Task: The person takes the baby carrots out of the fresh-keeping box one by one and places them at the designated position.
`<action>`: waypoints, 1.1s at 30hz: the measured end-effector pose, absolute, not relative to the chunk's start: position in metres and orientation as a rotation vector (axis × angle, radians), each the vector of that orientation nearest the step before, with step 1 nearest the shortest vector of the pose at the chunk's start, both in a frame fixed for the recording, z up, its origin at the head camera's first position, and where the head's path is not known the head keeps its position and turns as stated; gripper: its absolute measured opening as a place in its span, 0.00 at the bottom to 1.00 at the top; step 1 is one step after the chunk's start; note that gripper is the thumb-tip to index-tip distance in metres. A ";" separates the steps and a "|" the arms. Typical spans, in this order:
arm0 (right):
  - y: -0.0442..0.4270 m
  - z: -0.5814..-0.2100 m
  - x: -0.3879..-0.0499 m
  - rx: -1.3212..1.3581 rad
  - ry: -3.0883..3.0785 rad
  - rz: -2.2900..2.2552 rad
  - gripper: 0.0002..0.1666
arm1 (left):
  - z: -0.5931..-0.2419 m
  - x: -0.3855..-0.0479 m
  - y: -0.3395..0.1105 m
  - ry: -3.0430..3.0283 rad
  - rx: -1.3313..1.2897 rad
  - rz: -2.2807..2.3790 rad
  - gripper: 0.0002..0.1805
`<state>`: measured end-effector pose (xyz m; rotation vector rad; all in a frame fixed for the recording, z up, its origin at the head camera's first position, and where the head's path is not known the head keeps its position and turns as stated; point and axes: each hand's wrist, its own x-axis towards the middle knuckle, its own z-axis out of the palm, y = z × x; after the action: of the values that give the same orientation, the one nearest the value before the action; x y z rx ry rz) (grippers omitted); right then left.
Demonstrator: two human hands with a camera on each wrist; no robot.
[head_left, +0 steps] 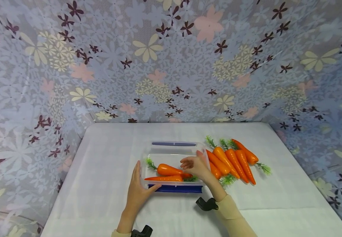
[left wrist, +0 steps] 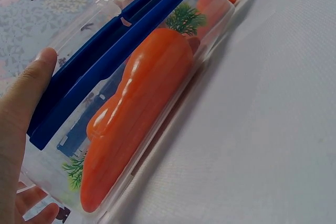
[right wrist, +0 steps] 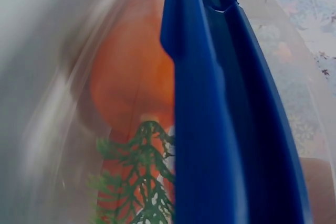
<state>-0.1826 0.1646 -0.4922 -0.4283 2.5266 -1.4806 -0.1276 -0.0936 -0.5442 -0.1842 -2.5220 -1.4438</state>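
Note:
A clear plastic container point(head_left: 175, 182) with blue latches point(left wrist: 105, 72) stands uncovered on the table. Inside lie two orange carrots: one has its green top to the left point(head_left: 166, 169), the other, along the front wall, points its tip left point(head_left: 163, 178). My left hand point(head_left: 138, 191) holds the container's front left corner, thumb by the front latch and fingers along the left wall. Over the right part of the container is my right hand point(head_left: 196, 166), fingers loosely bent, with nothing seen in them. In the right wrist view, the latch point(right wrist: 210, 103) covers part of a carrot point(right wrist: 131, 72).
Several carrots with green tops point(head_left: 230, 161) lie in a group right of the container, close to its right wall. A white cloth point(head_left: 105, 158) covers the table. Flowered fabric point(head_left: 171, 65) hangs behind and at both sides.

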 end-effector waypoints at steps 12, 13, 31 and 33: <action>0.162 -0.492 -0.182 -0.399 2.532 -1.300 0.19 | -0.545 -0.127 -0.094 -2.525 -0.185 -1.442 0.64; 0.162 -0.492 -0.182 -0.398 2.536 -1.291 0.19 | -0.545 -0.127 -0.094 -2.525 -0.183 -1.442 0.64; 0.162 -0.493 -0.181 -0.388 2.596 -1.135 0.17 | -0.546 -0.127 -0.095 -2.515 -0.188 -1.469 0.64; 0.162 -0.493 -0.181 -0.386 2.593 -1.119 0.17 | -0.547 -0.127 -0.095 -2.511 -0.190 -1.472 0.64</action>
<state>-0.1812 0.1618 -0.4929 -0.3861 2.5935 -1.1192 -0.1271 -0.0952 -0.5470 -0.1904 -2.5110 -1.4723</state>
